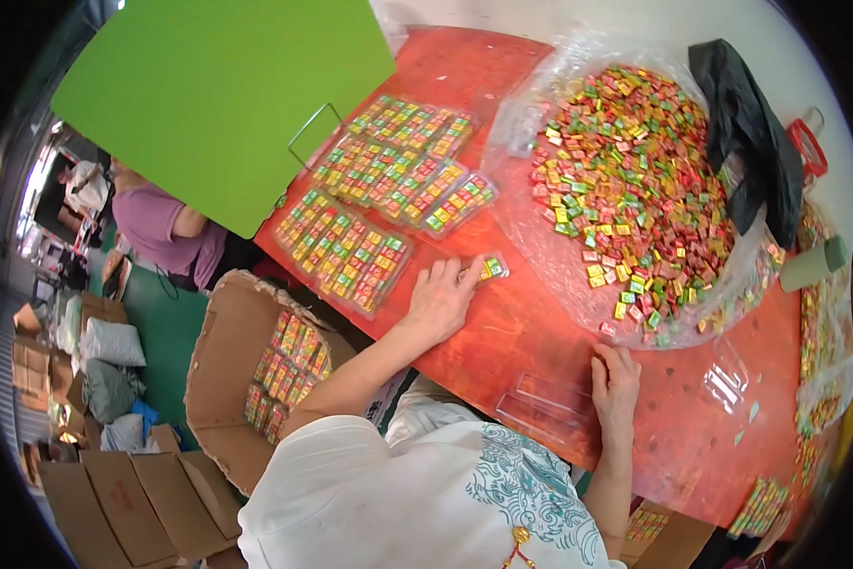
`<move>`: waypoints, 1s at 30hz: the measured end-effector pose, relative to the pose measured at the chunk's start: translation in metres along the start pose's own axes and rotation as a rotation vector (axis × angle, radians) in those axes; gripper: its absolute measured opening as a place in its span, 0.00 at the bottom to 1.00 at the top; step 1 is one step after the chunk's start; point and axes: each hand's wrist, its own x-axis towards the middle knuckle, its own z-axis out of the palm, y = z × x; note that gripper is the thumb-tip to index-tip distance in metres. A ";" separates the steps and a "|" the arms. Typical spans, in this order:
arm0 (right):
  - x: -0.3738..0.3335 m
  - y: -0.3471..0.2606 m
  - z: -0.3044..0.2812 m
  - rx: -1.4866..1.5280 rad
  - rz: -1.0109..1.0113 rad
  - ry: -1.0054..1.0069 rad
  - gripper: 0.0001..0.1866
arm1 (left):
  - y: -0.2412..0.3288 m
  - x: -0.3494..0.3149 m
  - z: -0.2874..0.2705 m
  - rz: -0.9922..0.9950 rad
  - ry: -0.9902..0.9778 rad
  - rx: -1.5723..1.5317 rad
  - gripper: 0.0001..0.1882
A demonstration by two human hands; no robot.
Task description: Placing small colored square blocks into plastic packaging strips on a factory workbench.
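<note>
My left hand lies over a narrow clear plastic pack of small foil-wrapped cubes. The fingers grip it, and only its right end shows past them. My right hand rests at the near side of the red table, fingers curled together; whether anything small is between them is hidden. Just left of it lie empty clear plastic trays. Beyond both hands, a big loose pile of foil-wrapped cubes in red, yellow and green spreads over a clear plastic sheet.
Filled packs lie in rows at the left of the table, beside a green board. A cardboard box with more packs stands at my left. A black bag and a green cylinder are at right. Another person is beyond the board.
</note>
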 end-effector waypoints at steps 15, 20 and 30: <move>0.001 0.000 0.001 -0.009 0.017 0.021 0.10 | 0.003 -0.050 -0.004 -0.167 0.069 0.217 0.33; 0.000 -0.001 0.000 -0.041 0.040 0.013 0.09 | -0.012 -0.041 0.004 -0.251 0.098 0.259 0.33; 0.007 -0.002 0.004 -0.019 -0.056 0.081 0.09 | 0.026 0.006 -0.022 -0.019 0.053 -0.032 0.35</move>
